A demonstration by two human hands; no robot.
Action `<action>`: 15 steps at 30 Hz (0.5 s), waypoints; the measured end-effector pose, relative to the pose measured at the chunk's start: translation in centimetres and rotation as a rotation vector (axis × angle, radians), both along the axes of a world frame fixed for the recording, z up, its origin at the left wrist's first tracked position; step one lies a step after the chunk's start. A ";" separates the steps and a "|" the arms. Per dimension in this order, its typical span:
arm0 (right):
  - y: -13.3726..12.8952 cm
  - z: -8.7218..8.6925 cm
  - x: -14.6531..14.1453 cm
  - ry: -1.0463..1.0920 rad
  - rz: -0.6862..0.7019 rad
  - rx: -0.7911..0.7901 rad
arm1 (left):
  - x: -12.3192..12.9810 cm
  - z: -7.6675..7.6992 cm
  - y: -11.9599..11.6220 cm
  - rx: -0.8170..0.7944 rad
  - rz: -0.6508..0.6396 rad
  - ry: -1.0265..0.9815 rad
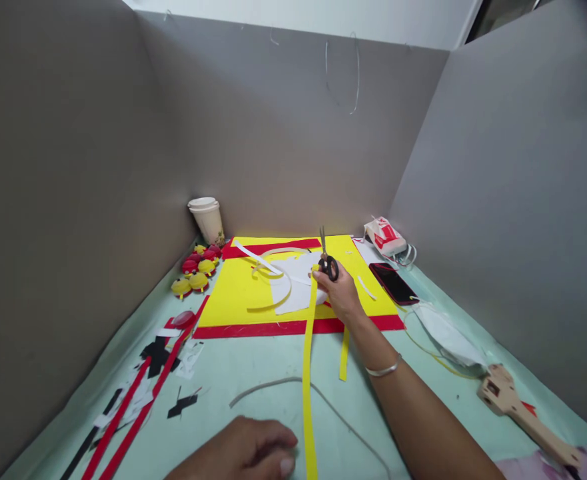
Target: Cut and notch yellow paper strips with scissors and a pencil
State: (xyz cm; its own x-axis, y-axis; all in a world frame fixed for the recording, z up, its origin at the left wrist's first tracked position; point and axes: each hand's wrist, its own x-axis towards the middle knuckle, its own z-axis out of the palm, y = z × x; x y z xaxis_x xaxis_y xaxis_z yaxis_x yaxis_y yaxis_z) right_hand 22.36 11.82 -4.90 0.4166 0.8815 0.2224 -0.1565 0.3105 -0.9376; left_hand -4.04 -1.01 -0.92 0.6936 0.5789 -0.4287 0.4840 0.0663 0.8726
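My right hand (337, 287) reaches over the yellow sheet (238, 287), holding small black-handled scissors (328, 267) with the blades pointing away from me. The same hand pinches the upper end of a long yellow strip (308, 373), which hangs down toward the bottom edge. Just left of the strip's lower part is my left hand (253, 447), its fingers curled; nothing shows in it and its fingertips are partly out of view. White paper (293, 293) and curled pale strips (273, 303) lie on the yellow sheet, which has red bands. A shorter yellow strip (344, 357) lies beside my right forearm.
At the left stand a paper cup (207, 220), several red and yellow round pieces (190, 277), red strips (128, 427) and black scraps (158, 357). On the right are a phone (394, 283), a white mask (448, 333) and a beige tool (523, 413). Grey panels (293, 147) enclose the table.
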 end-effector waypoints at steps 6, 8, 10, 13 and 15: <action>-2.4 1.1 -4.9 -0.067 0.208 -0.040 | 2.5 3.1 6.3 0.391 0.537 -0.251; -3.1 1.1 -6.1 -0.089 0.254 -0.042 | 3.8 2.6 8.9 0.425 0.665 -0.328; -3.4 0.8 -6.8 -0.099 0.287 -0.039 | 4.7 1.7 10.7 0.415 0.693 -0.354; -3.4 0.1 -7.3 -0.103 0.317 -0.035 | 5.3 0.1 11.9 0.406 0.672 -0.359; -3.2 -0.4 -7.3 -0.110 0.326 -0.035 | 5.2 -0.7 12.1 0.383 0.674 -0.351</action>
State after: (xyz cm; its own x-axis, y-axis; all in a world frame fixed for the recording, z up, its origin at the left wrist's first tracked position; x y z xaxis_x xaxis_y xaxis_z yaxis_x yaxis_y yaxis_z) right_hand 15.08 8.57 -5.27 0.0870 0.9722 0.2173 -0.1399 0.2279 -0.9636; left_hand 1.18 11.13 -1.65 0.2046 0.9772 0.0565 0.1436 -0.0870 0.9858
